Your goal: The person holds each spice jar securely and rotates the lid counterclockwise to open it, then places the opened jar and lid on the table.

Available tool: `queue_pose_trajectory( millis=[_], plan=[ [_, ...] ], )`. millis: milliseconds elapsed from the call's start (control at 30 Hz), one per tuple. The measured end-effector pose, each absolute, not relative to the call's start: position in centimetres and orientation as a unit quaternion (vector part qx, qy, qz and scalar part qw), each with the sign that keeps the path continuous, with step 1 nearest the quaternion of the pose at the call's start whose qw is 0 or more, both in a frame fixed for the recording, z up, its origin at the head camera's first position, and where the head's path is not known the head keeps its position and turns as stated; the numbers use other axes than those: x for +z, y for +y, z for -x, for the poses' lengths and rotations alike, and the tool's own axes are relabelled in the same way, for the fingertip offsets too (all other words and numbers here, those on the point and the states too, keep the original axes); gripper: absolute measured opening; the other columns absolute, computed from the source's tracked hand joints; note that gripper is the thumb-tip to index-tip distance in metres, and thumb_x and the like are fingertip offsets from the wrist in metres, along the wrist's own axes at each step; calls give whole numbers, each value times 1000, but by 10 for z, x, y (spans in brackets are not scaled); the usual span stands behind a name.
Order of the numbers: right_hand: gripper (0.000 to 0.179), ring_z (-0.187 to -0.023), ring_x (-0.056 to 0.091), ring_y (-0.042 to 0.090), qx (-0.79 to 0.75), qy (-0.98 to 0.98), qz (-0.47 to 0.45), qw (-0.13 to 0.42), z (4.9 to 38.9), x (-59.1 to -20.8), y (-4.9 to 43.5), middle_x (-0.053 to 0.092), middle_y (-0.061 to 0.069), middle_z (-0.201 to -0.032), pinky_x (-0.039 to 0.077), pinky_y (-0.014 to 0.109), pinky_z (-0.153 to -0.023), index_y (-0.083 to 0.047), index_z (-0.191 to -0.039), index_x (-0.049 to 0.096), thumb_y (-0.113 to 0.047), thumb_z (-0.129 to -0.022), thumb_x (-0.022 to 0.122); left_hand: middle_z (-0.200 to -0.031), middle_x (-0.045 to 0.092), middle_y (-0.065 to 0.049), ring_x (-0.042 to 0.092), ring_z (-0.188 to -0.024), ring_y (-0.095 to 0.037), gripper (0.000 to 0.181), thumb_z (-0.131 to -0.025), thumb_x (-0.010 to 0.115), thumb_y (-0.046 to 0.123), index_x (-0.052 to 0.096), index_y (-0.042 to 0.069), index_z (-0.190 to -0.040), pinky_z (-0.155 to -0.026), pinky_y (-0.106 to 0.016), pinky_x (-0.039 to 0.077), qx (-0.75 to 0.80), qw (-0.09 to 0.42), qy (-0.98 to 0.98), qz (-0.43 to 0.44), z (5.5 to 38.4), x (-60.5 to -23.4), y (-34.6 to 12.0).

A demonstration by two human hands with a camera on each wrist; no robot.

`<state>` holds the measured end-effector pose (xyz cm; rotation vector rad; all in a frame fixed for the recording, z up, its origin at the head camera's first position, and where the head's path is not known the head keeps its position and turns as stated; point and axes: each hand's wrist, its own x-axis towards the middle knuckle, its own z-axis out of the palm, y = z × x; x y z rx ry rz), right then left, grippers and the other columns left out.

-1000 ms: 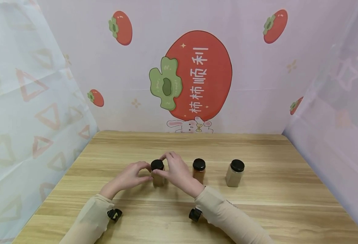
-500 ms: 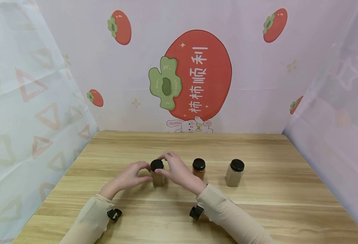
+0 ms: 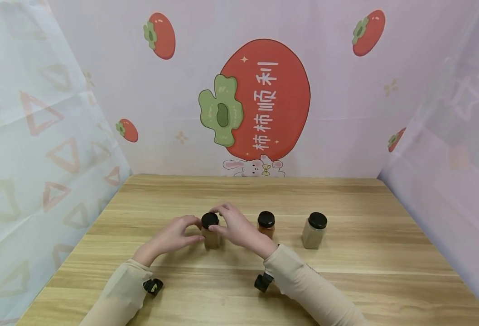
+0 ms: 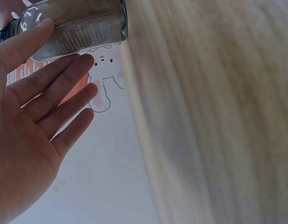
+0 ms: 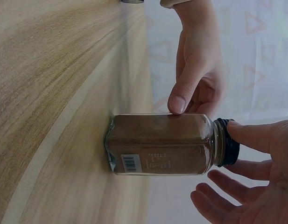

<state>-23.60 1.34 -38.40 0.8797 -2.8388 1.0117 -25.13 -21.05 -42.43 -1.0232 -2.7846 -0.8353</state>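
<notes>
A clear glass spice jar (image 3: 212, 240) of brown powder stands upright on the wooden table, left of centre. My left hand (image 3: 171, 236) holds its body from the left, thumb in front; its other fingers look fairly straight in the left wrist view. Around the black lid (image 5: 231, 142), my right hand (image 3: 238, 231) pinches with thumb and index finger from the right side. The remaining right fingers spread loosely beside the jar's neck in the right wrist view. The lid sits on the jar's mouth.
A second black-lidded jar (image 3: 266, 226) with reddish-brown contents stands just right of my right hand, partly hidden by it. Farther right is a third jar (image 3: 314, 233) of pale powder. Printed cloth walls (image 3: 174, 156) enclose the table (image 3: 357, 271) at the back and both sides.
My right hand has turned slightly about the lid: its thumb has shifted a little right, its fingertips a little left, its wrist outward. My left hand and the jar stay put.
</notes>
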Motion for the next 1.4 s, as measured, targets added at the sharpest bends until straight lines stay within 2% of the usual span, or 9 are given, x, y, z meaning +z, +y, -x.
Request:
queue_pose_trajectory(
  millis=[333, 533, 833, 1133, 1400],
  plan=[
    [48, -116, 54, 28, 345, -898, -272, 10, 236, -388, 13, 53, 9, -125, 49, 39, -93, -9, -128, 55, -34, -88, 66, -101, 66, 7, 62, -101, -15, 28, -84, 72, 30, 66, 18, -108, -89, -40, 51, -272, 21, -906, 325, 250, -423, -211],
    [54, -118, 53, 23, 339, -908, -241, 43, 235, -391, 10, 55, 6, -126, 47, 38, -97, -10, -128, 54, -42, -86, 67, -100, 65, 8, 61, -101, -15, 26, -84, 72, 28, 66, 18, -107, -90, -42, 50, -274, 16, -904, 328, 253, -423, -211],
    [54, -109, 56, 21, 315, -924, -205, 75, 230, -393, 5, 58, 7, -115, 52, 36, -87, -11, -114, 56, -50, -80, 70, -101, 66, 8, 61, -104, -16, 25, -84, 72, 28, 66, 19, -107, -91, -43, 50, -278, 9, -904, 324, 252, -421, -210],
    [52, -107, 56, 21, 315, -923, -206, 77, 231, -393, 4, 58, 6, -113, 52, 36, -86, -11, -113, 56, -49, -81, 70, -101, 65, 9, 61, -104, -15, 25, -84, 72, 27, 65, 20, -107, -91, -41, 50, -276, 8, -907, 319, 252, -422, -211],
    [47, -110, 56, 22, 337, -912, -226, 50, 232, -388, 6, 58, 5, -118, 50, 37, -90, -10, -118, 59, -41, -83, 70, -100, 65, 9, 61, -103, -15, 24, -84, 72, 27, 65, 19, -106, -91, -40, 50, -274, 10, -906, 322, 252, -422, -211]
  ],
)
